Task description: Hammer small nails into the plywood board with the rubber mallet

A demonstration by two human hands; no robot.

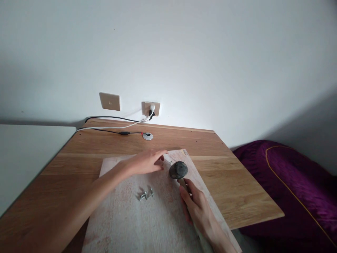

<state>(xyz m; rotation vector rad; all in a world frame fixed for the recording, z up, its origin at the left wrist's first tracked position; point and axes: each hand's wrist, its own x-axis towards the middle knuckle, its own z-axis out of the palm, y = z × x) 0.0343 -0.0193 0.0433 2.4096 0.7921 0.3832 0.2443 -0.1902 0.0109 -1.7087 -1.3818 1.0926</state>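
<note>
A pale wooden board (147, 225) lies on the wooden desk (231, 182). My right hand (196, 209) is wrapped round the handle of a hammer whose dark round head (178, 170) rests near the board's far right corner. My left hand (146, 162) reaches across the board's far edge, its fingertips pinched together just left of the hammer head, apparently on a small nail (168, 162) that I can barely make out. A few loose metal nails (145, 194) lie in a small heap on the middle of the board, between my two arms.
White and black cables (116, 127) run along the desk's back edge to a wall socket (151, 108); a cable grommet (147, 136) sits nearby. A white surface (26, 154) adjoins the desk at left. A purple cushion (289, 196) lies to the right.
</note>
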